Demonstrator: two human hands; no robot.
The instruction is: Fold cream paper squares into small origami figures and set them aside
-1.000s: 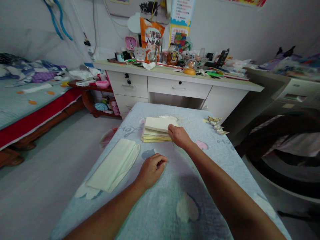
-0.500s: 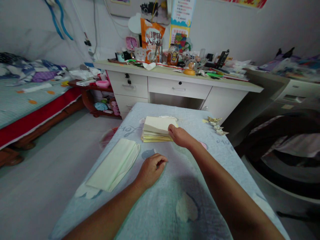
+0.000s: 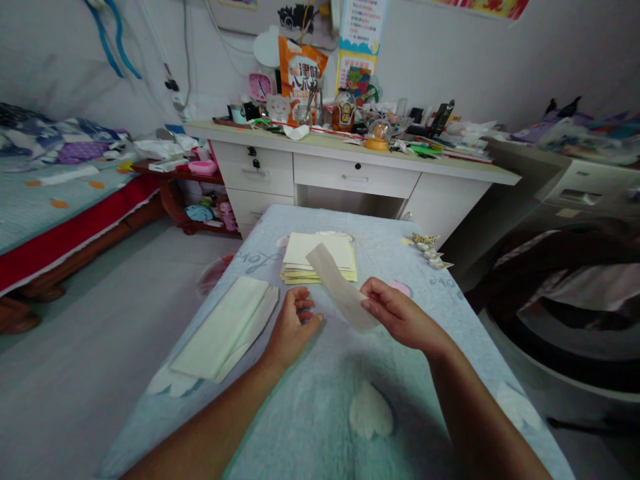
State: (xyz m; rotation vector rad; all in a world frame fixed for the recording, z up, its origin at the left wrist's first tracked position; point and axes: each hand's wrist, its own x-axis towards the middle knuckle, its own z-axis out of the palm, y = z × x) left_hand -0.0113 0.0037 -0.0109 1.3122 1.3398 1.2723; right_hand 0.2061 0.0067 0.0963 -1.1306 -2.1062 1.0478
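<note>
My right hand point(image 3: 395, 312) pinches the right side of a sheet of paper point(image 3: 340, 288), which is tilted up above the cloth. Behind that sheet sits a stack of white and yellowish paper point(image 3: 305, 252). My left hand point(image 3: 294, 327) holds nothing; its fingers are apart and curved, just left of the lifted sheet. Left of it, a pile of folded pale-green paper point(image 3: 225, 327) lies slantwise on the cloth. Several small folded paper pieces point(image 3: 429, 250) stand at the far right of the table.
A light-blue patterned cloth point(image 3: 370, 373) covers the table. Past its far edge stands a white desk point(image 3: 357, 177) loaded with clutter. A bed point(image 3: 75, 213) is at the left, and a washing machine point(image 3: 575, 200) at the right.
My right hand has drawn a sheet off the stack, towards me and to the right. My left hand has shifted slightly left and its fingers have opened.
</note>
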